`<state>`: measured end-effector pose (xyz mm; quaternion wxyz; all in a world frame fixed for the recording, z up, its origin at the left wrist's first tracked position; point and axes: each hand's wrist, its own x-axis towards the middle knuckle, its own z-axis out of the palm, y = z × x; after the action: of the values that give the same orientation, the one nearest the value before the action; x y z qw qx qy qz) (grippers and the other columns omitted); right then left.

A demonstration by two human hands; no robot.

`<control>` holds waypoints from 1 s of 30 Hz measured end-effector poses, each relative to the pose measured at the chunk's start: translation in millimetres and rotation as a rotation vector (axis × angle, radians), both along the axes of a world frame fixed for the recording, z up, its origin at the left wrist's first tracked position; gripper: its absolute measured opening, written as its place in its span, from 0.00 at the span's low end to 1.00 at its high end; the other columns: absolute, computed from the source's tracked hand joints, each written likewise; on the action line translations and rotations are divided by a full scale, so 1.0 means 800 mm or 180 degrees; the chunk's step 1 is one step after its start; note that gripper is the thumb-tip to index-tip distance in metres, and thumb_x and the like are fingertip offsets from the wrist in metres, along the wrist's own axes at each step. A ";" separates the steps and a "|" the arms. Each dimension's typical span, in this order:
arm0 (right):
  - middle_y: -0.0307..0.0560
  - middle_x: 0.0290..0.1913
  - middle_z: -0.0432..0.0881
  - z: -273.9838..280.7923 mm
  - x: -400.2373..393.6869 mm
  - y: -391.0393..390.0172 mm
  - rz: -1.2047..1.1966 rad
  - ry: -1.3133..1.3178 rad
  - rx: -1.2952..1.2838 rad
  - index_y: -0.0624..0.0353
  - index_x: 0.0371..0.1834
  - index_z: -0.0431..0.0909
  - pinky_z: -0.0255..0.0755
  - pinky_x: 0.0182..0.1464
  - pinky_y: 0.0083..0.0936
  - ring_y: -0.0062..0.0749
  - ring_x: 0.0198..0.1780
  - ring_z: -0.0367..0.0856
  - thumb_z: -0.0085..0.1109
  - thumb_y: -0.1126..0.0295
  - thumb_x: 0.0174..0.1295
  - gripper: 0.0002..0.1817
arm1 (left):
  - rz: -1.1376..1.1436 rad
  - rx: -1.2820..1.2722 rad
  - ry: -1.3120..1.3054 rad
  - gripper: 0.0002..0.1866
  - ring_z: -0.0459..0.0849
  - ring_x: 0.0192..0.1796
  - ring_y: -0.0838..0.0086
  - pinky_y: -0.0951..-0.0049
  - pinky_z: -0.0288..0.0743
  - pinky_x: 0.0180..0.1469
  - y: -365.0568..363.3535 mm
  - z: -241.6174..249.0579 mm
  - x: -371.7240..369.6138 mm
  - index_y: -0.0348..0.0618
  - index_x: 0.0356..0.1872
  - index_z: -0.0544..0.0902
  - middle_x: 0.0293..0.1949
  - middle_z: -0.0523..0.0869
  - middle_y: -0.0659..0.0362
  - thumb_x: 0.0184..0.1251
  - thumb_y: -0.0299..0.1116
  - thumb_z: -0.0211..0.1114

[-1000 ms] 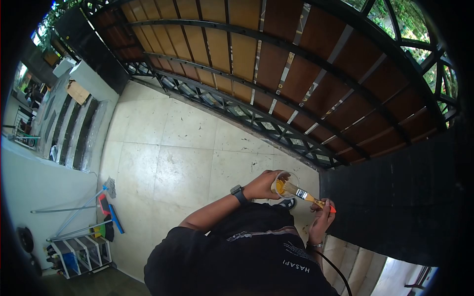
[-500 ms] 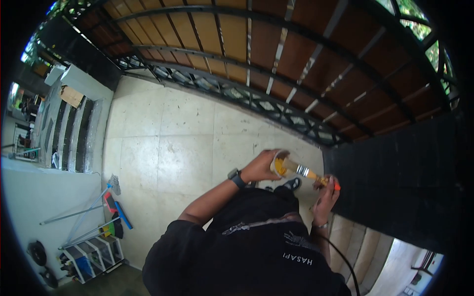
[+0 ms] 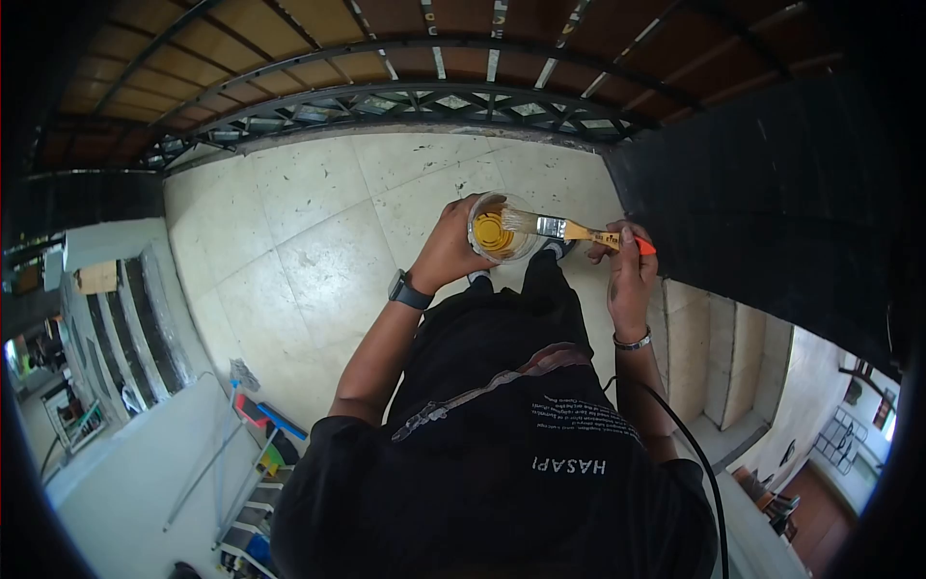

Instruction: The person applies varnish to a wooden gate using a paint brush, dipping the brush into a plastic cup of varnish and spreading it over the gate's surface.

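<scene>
My left hand (image 3: 451, 246), with a dark watch on its wrist, is wrapped round a clear plastic cup (image 3: 476, 237) in front of my body. Yellowish liquid (image 3: 494, 232) shows in the bottom of the tilted cup. My right hand (image 3: 629, 275) grips a flat paintbrush (image 3: 584, 232) by its wooden handle near the orange end. The brush lies sideways, its pale bristles over the cup's mouth at the right side. Whether the bristles touch the cup cannot be made out.
A slatted gate (image 3: 453, 63) spans the far side, and a black panel (image 3: 743, 193) stands at the right. Tiled steps (image 3: 714, 357) lie beside my right arm. Brooms (image 3: 280, 422) and a step rack (image 3: 256, 511) are at the lower left; more steps (image 3: 135, 328) are farther left.
The view has turned and tipped, so the gate sits higher. Both hands, with cup and brush, appear higher and farther left, and the cup's inside shows more.
</scene>
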<state>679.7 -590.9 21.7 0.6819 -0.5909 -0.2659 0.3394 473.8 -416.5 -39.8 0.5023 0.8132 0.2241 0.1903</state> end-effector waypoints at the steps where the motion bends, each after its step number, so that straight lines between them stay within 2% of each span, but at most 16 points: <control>1: 0.47 0.39 0.79 0.002 0.001 0.000 -0.0033 -0.0004 -0.0010 0.67 0.49 0.74 0.73 0.38 0.29 0.28 0.32 0.79 0.45 0.65 0.79 0.14 | -0.0030 -0.0062 0.0001 0.42 0.78 0.62 0.55 0.59 0.63 0.67 0.001 -0.003 0.004 0.45 0.65 0.74 0.59 0.81 0.53 0.43 0.36 0.81; 2: 0.47 0.39 0.79 0.002 0.003 -0.001 -0.0086 -0.0006 0.0010 0.67 0.49 0.74 0.73 0.38 0.29 0.28 0.32 0.79 0.45 0.65 0.79 0.14 | -0.0056 -0.0115 0.0000 0.42 0.78 0.62 0.55 0.59 0.64 0.67 0.002 -0.005 0.007 0.44 0.65 0.74 0.58 0.81 0.53 0.43 0.36 0.81; 4: 0.47 0.28 0.82 0.003 0.008 -0.003 -0.0182 -0.0031 -0.0020 0.68 0.46 0.76 0.75 0.38 0.25 0.26 0.31 0.81 0.46 0.64 0.79 0.16 | -0.0134 -0.0125 -0.0014 0.42 0.78 0.62 0.56 0.59 0.64 0.67 0.006 -0.003 0.015 0.44 0.65 0.74 0.59 0.81 0.53 0.43 0.36 0.81; 5: 0.47 0.28 0.82 0.005 0.008 -0.004 -0.0228 -0.0046 0.0023 0.68 0.46 0.76 0.75 0.38 0.25 0.26 0.31 0.81 0.46 0.64 0.79 0.16 | -0.0162 -0.0163 -0.0022 0.43 0.78 0.62 0.56 0.59 0.64 0.67 0.008 0.000 0.018 0.44 0.65 0.73 0.59 0.81 0.53 0.42 0.36 0.81; 6: 0.47 0.29 0.83 0.007 0.008 -0.005 -0.0253 -0.0039 0.0019 0.68 0.46 0.76 0.75 0.38 0.25 0.26 0.31 0.81 0.46 0.63 0.79 0.16 | -0.0153 0.0062 -0.0117 0.43 0.80 0.59 0.56 0.62 0.73 0.64 0.010 0.006 0.024 0.39 0.62 0.75 0.56 0.82 0.49 0.40 0.35 0.86; 17: 0.47 0.29 0.83 0.015 0.022 -0.019 -0.0767 0.0119 0.0074 0.68 0.46 0.77 0.75 0.39 0.24 0.25 0.31 0.81 0.47 0.64 0.78 0.15 | -0.0585 0.0479 -0.0087 0.46 0.79 0.62 0.59 0.63 0.72 0.66 0.026 0.032 0.080 0.39 0.66 0.71 0.59 0.81 0.51 0.41 0.33 0.86; 20: 0.47 0.29 0.84 0.009 0.036 -0.025 -0.0728 0.0102 0.0192 0.68 0.46 0.77 0.75 0.40 0.24 0.25 0.32 0.81 0.49 0.65 0.78 0.14 | -0.0769 0.0042 -0.0079 0.45 0.81 0.62 0.62 0.65 0.73 0.65 0.025 0.035 0.104 0.38 0.66 0.71 0.59 0.81 0.50 0.42 0.32 0.85; 23: 0.46 0.30 0.84 0.018 0.046 -0.032 -0.0775 0.0163 0.0249 0.68 0.47 0.77 0.75 0.40 0.24 0.25 0.32 0.82 0.50 0.66 0.77 0.13 | -0.0805 0.0244 0.0094 0.45 0.81 0.62 0.64 0.66 0.75 0.65 0.023 0.035 0.125 0.36 0.66 0.70 0.60 0.81 0.49 0.43 0.30 0.84; 24: 0.47 0.35 0.84 0.013 0.050 -0.034 -0.0845 0.0230 0.0294 0.68 0.48 0.77 0.76 0.41 0.25 0.25 0.33 0.83 0.50 0.67 0.77 0.13 | -0.0834 0.0262 0.0079 0.45 0.81 0.62 0.64 0.66 0.75 0.65 0.023 0.035 0.133 0.36 0.66 0.70 0.60 0.81 0.49 0.43 0.30 0.84; 27: 0.49 0.41 0.83 0.007 0.070 -0.041 -0.0864 0.0170 0.0311 0.69 0.48 0.77 0.77 0.41 0.25 0.27 0.34 0.84 0.50 0.68 0.77 0.13 | -0.0906 0.0031 -0.0072 0.45 0.82 0.61 0.64 0.66 0.74 0.65 0.022 0.032 0.156 0.36 0.65 0.71 0.59 0.82 0.50 0.43 0.30 0.84; 30: 0.48 0.43 0.83 0.010 0.088 -0.048 -0.0959 0.0021 0.0315 0.70 0.47 0.77 0.77 0.42 0.24 0.26 0.34 0.83 0.50 0.68 0.77 0.13 | -0.0925 0.0245 0.0014 0.41 0.83 0.59 0.64 0.67 0.75 0.64 0.018 0.039 0.184 0.35 0.63 0.74 0.56 0.84 0.50 0.44 0.30 0.84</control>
<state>750.3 -628.9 29.6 0.7542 -0.5887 -0.1884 0.2217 620.9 -401.9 -8.4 0.4925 0.8561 0.0976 0.1222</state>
